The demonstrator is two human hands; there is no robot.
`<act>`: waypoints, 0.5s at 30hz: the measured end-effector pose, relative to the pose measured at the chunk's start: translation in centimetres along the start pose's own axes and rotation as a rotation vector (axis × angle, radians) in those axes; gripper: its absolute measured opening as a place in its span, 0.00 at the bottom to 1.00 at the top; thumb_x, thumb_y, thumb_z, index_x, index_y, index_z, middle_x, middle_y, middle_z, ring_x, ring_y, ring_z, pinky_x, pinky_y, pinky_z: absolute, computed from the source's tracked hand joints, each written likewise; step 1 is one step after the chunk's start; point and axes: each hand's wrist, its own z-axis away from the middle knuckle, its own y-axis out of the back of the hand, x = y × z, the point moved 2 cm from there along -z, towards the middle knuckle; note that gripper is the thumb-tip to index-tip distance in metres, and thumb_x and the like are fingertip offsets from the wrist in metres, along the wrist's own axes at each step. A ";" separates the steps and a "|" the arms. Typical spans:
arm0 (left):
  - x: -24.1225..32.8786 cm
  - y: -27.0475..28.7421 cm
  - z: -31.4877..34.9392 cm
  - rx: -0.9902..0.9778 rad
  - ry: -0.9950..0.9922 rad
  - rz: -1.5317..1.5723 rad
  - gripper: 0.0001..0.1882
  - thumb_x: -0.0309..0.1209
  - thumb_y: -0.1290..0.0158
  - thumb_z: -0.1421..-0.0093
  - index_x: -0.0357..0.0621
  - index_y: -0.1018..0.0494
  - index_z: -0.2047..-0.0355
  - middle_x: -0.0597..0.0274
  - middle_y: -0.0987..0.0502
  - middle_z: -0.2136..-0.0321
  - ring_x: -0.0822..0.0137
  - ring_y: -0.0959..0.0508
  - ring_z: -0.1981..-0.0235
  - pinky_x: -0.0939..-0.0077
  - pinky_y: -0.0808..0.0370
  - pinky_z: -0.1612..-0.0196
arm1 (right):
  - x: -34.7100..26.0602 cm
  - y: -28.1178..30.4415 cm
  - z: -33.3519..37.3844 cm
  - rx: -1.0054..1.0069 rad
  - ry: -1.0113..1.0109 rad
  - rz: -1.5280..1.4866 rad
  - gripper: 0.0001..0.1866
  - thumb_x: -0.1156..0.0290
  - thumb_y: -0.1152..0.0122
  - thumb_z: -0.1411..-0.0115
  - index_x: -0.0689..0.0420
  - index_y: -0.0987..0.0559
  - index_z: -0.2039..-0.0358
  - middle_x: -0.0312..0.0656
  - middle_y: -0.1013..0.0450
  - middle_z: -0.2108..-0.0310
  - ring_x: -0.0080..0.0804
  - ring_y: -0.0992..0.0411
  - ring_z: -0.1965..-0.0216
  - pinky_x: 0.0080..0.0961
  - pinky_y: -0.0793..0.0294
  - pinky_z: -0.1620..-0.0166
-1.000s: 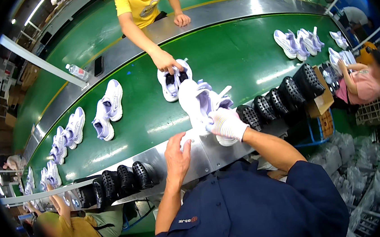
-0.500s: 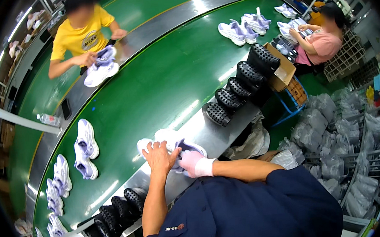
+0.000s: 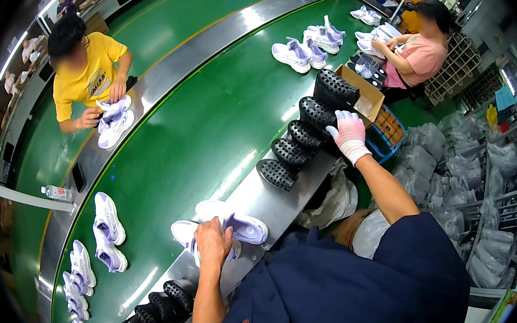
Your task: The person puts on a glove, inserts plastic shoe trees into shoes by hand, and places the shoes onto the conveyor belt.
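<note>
My bare left hand point(image 3: 213, 240) is closed round a white and lilac sneaker point(image 3: 184, 231) at the near edge of the green table. The second sneaker point(image 3: 249, 229) of the pair lies against it, its opening and pale insole facing up. Out to the right, my right hand point(image 3: 350, 138), in a pink and white knit glove with pale fingertips, reaches to a row of black, hole-dotted, shoe-shaped forms point(image 3: 305, 134). Its fingers are stretched out beside one form point(image 3: 318, 114) near the row's far end; whether they touch it is unclear.
More black forms point(image 3: 178, 294) stand at lower left. White-lilac sneakers point(image 3: 109, 221) dot the green table point(image 3: 206, 123). Across it, a person in yellow point(image 3: 88, 72) handles sneakers; one in pink point(image 3: 424, 51) works at right. A cardboard box point(image 3: 363, 94) and a rack of plastic-wrapped items point(image 3: 450, 175) stand right.
My right hand has left the sneaker pair and swung out right to the black forms. My left hand stays on the pair. The person in yellow has turned the sneakers they hold.
</note>
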 end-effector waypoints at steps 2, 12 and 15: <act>0.9 1.5 -0.2 -0.028 0.043 0.015 0.30 0.36 0.36 0.45 0.40 0.28 0.43 0.44 0.22 0.54 0.45 0.26 0.50 0.53 0.32 0.46 | 0.5 -0.3 0.1 0.014 0.004 -0.001 0.26 0.51 0.28 0.47 0.54 0.23 0.54 0.43 0.24 0.60 0.44 0.26 0.55 0.41 0.26 0.53; 10.3 10.5 -1.0 0.302 -0.362 0.156 0.33 0.38 0.31 0.50 0.39 0.26 0.45 0.42 0.27 0.45 0.42 0.29 0.42 0.51 0.33 0.38 | -5.7 14.6 4.7 -0.015 0.569 -0.541 0.24 0.55 0.29 0.47 0.58 0.22 0.56 0.46 0.24 0.62 0.49 0.26 0.58 0.43 0.28 0.54; 13.0 11.3 -2.0 0.083 -0.515 0.068 0.42 0.52 0.30 0.52 0.41 0.28 0.42 0.40 0.31 0.40 0.39 0.32 0.38 0.46 0.35 0.37 | -9.3 15.2 7.9 -0.228 0.830 -0.734 0.24 0.54 0.30 0.46 0.59 0.22 0.57 0.47 0.24 0.64 0.48 0.27 0.59 0.41 0.28 0.54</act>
